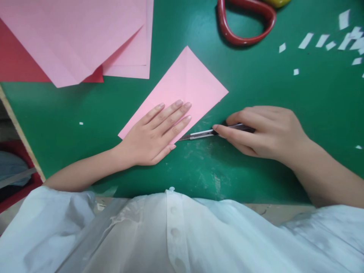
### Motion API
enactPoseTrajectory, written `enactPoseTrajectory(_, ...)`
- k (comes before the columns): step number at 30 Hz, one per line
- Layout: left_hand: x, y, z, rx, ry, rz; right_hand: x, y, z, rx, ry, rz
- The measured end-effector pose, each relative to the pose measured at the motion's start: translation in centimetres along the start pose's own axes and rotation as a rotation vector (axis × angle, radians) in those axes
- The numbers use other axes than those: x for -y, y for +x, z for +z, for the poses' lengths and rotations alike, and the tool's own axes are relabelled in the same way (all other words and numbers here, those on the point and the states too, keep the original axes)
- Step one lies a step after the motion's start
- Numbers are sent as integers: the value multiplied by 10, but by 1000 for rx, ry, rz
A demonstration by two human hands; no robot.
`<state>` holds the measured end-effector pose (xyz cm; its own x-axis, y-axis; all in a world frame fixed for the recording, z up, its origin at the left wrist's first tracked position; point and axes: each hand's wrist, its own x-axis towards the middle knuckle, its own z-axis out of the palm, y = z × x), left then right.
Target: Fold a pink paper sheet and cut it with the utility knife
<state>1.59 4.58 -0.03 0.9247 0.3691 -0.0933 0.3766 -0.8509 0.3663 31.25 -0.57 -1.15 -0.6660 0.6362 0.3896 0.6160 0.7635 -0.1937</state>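
While your left hand lies flat, fingers open, pinning the pink sheet, your right hand pinches the knife w/ blade along its edge.

Cut off and covered

The red scissors lose their blades past the top edge (handles only); the right hand hides the knife's handle.

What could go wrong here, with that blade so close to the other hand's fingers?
The knife in the right hand has its tip beside the left hand, which lies flat on the folded pink paper. A slip could nick the little finger. The paper is pinned only at its near end, so the far end might shift and leave a crooked cut.
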Motion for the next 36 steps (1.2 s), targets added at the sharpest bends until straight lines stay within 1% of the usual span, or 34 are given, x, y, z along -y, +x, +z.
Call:
enactPoseTrajectory(6,0,1,0,-19,-4,4,0,0,-1,8,-33,23)
enactPoseTrajectory(12,5,13,-3,-31,-10,-16,-4,-3,-1,-21,-38,66)
enactPoseTrajectory(16,7,17,-6,-38,-22,-11,-3,-5,-1,33,2,143)
enactPoseTrajectory(18,6,16,-6,-55,-16,-7,-3,-6,-1,35,21,157)
enactPoseTrajectory(21,5,12,-5,-78,5,-4,-4,-5,0,2,13,133)
enactPoseTrajectory(28,6,6,-4,-74,83,-14,-4,-4,0,1,-29,80)
enactPoseTrajectory(36,7,6,-7,5,35,-49,-5,-4,2,-3,-29,72)
